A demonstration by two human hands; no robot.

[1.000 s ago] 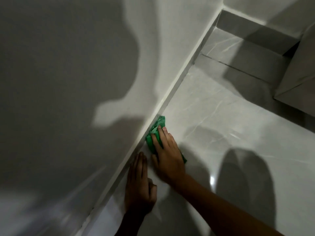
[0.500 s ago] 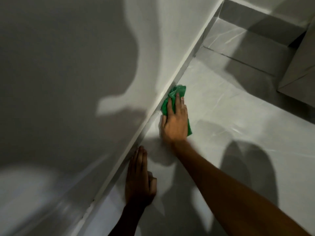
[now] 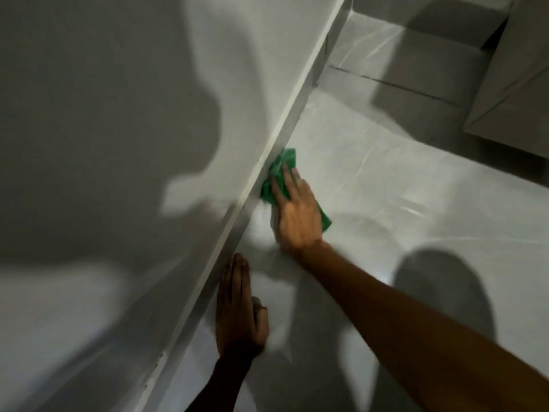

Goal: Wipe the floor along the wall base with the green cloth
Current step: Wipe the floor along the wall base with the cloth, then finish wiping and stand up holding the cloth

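Note:
The green cloth (image 3: 282, 166) lies crumpled on the pale marble floor (image 3: 386, 188), pushed against the wall base (image 3: 267, 171). My right hand (image 3: 297, 217) presses flat on it, fingers pointing along the skirting, covering most of the cloth. My left hand (image 3: 237, 310) rests flat on the floor nearer to me, fingers together beside the skirting, holding nothing.
A white wall (image 3: 118, 144) with my shadow fills the left side. A dark tile joint (image 3: 395, 83) crosses the floor further along. A grey cabinet or box (image 3: 514, 93) stands at the upper right near the far corner.
My right hand slid the cloth forward along the wall base, away from my left hand, then drew back slightly. The left hand stayed planted on the floor.

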